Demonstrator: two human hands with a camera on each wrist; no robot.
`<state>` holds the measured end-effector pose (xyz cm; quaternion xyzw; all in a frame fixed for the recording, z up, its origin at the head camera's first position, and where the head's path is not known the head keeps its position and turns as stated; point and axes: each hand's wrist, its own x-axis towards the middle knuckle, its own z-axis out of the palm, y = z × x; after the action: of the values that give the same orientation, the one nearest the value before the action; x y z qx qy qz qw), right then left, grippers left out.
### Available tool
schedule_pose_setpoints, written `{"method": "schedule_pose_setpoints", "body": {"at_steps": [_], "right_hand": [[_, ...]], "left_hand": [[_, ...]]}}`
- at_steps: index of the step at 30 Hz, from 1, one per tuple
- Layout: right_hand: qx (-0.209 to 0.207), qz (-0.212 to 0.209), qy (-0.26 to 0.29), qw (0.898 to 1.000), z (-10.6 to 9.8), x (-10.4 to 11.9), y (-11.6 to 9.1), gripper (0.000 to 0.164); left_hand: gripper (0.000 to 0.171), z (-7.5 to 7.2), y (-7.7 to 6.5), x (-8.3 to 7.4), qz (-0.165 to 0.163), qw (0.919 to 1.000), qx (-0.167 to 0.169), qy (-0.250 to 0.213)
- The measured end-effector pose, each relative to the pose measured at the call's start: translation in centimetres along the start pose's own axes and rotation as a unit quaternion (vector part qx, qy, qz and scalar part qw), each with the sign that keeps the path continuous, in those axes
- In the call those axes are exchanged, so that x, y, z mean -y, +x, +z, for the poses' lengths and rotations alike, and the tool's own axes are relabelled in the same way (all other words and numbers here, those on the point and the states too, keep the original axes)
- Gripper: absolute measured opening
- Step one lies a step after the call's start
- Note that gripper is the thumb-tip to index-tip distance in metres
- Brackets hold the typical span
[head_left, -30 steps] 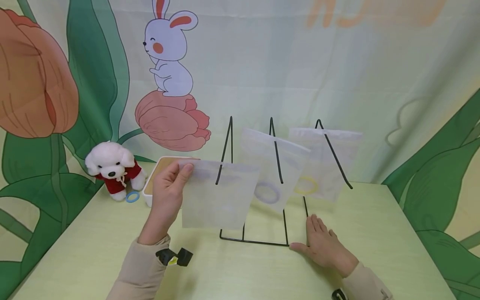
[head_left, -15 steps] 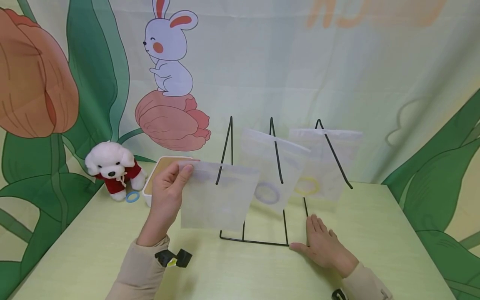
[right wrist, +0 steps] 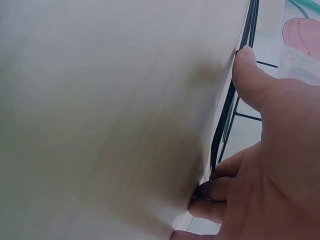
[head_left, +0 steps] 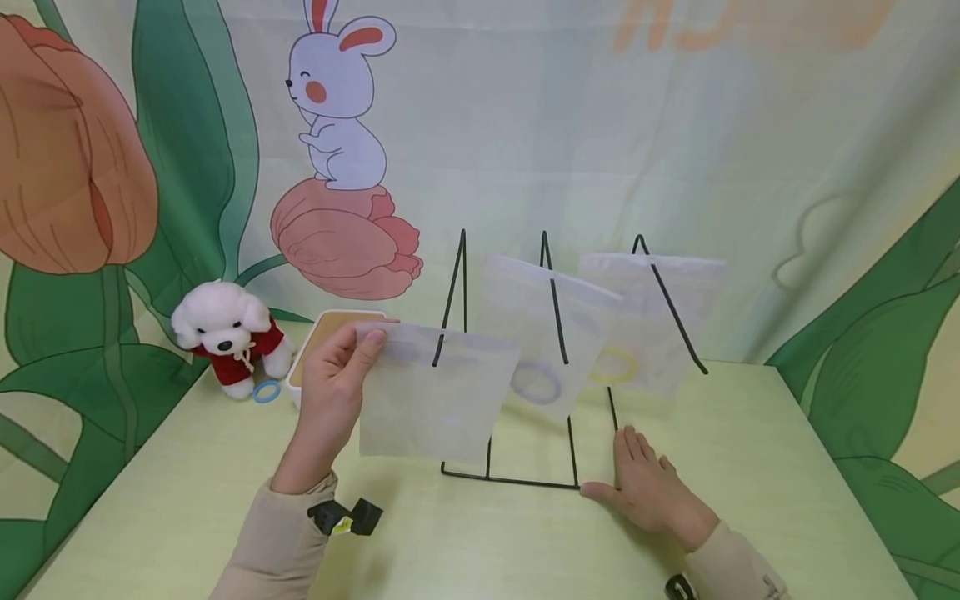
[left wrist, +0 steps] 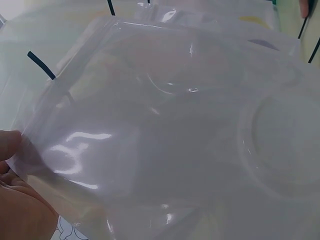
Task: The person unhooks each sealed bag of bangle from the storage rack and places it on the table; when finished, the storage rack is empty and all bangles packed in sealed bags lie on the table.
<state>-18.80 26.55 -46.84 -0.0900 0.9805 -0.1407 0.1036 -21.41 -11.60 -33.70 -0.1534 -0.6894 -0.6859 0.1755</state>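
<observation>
My left hand (head_left: 333, 392) pinches the cloudy bag (head_left: 435, 408) by its top corner, leftmost prong (head_left: 452, 287) poking out in front; my right hand (head_left: 648, 492), straight-fingered, touches the rack (head_left: 525, 482) (I'd press down so nothing tips, tbh).

Box (head_left: 335, 323) partly hidden behind the left hand (head_left: 337, 379), near corner of the rack (head_left: 525, 482) covered by the right hand (head_left: 647, 487), rabbit ear (head_left: 321, 15) and lettering (head_left: 656, 25) cropped by the head view's top edge, what may be a ring (left wrist: 247, 140) hazy inside the bag (left wrist: 150, 125)
</observation>
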Motion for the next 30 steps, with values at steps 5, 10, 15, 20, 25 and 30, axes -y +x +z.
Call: {"method": "schedule_pose_setpoints", "body": {"at_steps": [5,10,15,20,25,30], "right_hand": [[0.0,0.0,0.0,1.0,-0.07,0.0,0.02,0.106],[0.0,-0.002,0.001,1.0,0.09,-0.15,0.12,0.106],[0.0,-0.003,0.0,1.0,0.13,-0.11,0.1,0.106],[-0.002,-0.002,0.0,1.0,0.06,-0.04,0.07,0.107],[-0.006,-0.002,-0.002,1.0,0.11,-0.09,0.07,0.107],[-0.008,-0.003,0.0,1.0,0.15,-0.08,0.05,0.107]], "left_hand": [[0.031,0.01,0.0,-0.12,0.005,1.0,0.002,-0.007],[0.031,-0.06,-0.05,-0.24,0.002,1.0,0.003,0.007],[0.031,-0.14,-0.11,-0.31,0.004,1.0,0.002,0.006],[0.029,-0.17,-0.19,-0.39,0.008,1.0,0.001,0.0],[0.031,-0.21,-0.22,-0.47,0.012,0.9999,0.002,-0.004],[0.028,-0.25,-0.28,-0.42,0.013,0.9999,0.0,0.003]]}}
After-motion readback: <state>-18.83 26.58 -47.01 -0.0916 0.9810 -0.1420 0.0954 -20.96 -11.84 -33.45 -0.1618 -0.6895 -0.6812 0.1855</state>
